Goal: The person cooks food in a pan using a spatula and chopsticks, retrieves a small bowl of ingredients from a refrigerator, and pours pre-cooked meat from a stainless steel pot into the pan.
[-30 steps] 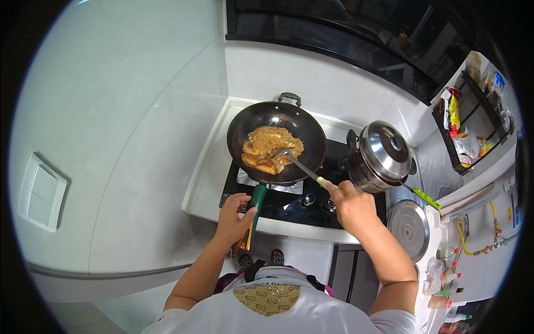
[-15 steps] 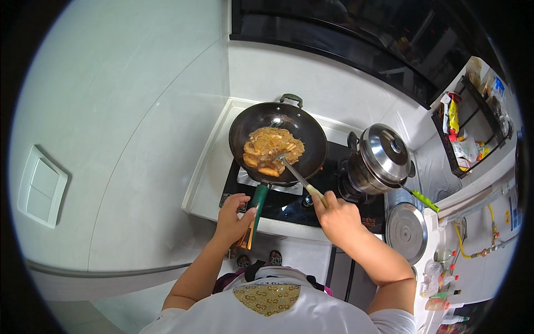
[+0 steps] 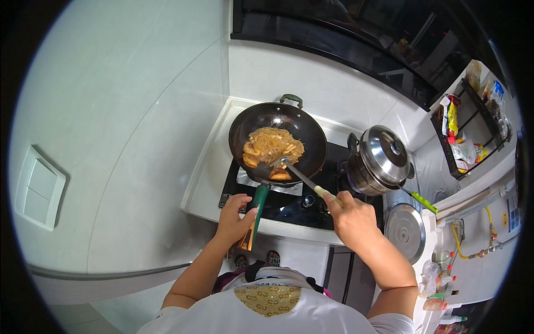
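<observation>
A dark wok (image 3: pixel 314 131) sits on the stove's left side, holding a mound of brown noodle-like strands (image 3: pixel 272 139) and several golden-brown pieces (image 3: pixel 280 174). My right hand (image 3: pixel 354 219) is closed round the pale handle of a metal spatula (image 3: pixel 303 177). The spatula's head rests in the near part of the wok, at the edge of the food. Beside the wok's green handle (image 3: pixel 260 199) is my left hand (image 3: pixel 232 219). Its fingers are apart and bent, short of the handle, while the thumb appears to touch the handle's side.
On the right burner stands a lidded steel pot (image 3: pixel 381 161). A green-handled utensil (image 3: pixel 423 201) sticks out beside it, above a round metal lid (image 3: pixel 405 231). Several bottles (image 3: pixel 439 278) line the right counter. A black rack (image 3: pixel 470 133) with packets hangs on the wall. A wall rises at left.
My right hand has moved right and slightly nearer me with the spatula. Golden-brown pieces at the wok's near side have shifted. My left hand stays by the handle.
</observation>
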